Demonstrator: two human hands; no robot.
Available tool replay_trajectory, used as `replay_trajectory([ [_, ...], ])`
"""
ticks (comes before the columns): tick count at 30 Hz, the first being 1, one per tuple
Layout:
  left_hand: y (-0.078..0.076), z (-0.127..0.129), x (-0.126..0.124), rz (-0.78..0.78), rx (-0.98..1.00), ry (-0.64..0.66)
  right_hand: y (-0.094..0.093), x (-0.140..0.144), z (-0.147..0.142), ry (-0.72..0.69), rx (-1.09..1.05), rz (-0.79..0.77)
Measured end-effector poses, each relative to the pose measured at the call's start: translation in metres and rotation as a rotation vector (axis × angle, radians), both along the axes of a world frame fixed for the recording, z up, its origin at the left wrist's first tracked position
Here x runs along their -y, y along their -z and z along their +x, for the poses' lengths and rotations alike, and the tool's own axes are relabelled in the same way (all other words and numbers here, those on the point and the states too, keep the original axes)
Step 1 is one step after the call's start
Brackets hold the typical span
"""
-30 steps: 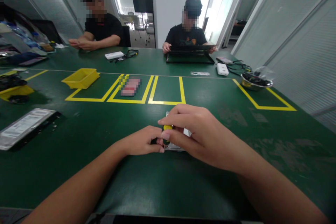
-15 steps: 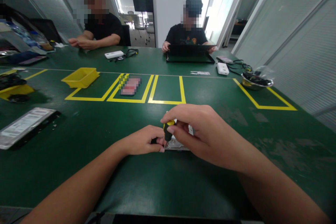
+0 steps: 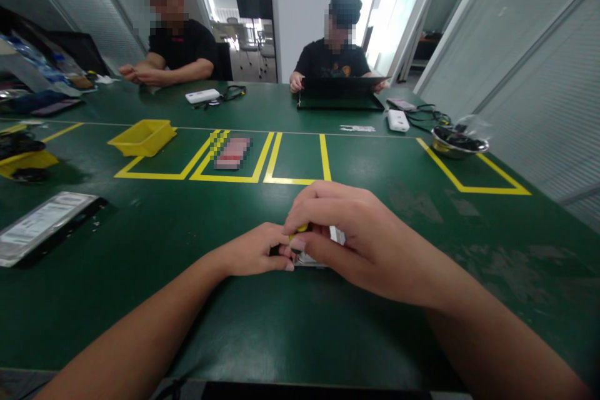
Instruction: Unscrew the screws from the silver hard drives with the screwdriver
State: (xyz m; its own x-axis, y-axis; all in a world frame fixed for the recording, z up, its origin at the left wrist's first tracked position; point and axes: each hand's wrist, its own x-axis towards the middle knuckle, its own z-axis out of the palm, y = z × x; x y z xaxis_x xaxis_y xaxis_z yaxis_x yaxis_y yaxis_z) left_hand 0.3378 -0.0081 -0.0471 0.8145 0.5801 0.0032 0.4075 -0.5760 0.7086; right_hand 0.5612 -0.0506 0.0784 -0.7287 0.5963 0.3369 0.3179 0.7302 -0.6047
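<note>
My right hand (image 3: 349, 234) grips a small screwdriver with a yellow and black handle (image 3: 297, 235), held upright over a silver hard drive (image 3: 335, 237) lying flat on the green table (image 3: 262, 325). My left hand (image 3: 257, 251) rests on the table at the drive's left edge, fingertips pinched against it just beside the screwdriver. Most of the drive is hidden under my right hand.
Another hard drive (image 3: 40, 225) lies at the left. A yellow bin (image 3: 142, 137) and yellow tape boxes sit beyond. A metal bowl (image 3: 459, 142) stands at the right. Two people sit across the table, one behind a black laptop (image 3: 340, 92).
My right hand lifted and tilted the screwdriver half a second ago, then came back down over the drive. My left hand stayed in place.
</note>
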Motion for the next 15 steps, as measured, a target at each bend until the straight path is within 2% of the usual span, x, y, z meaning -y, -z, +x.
replay_trajectory([
  [7,-0.0019,0.001,-0.0004,0.013,-0.01,-0.014,0.0012,0.0004,-0.0007,-0.01,0.01,0.009],
  [15,-0.001,-0.0001,-0.0005,-0.076,0.011,-0.007,0.0014,0.0007,0.0005,-0.054,0.019,-0.003],
])
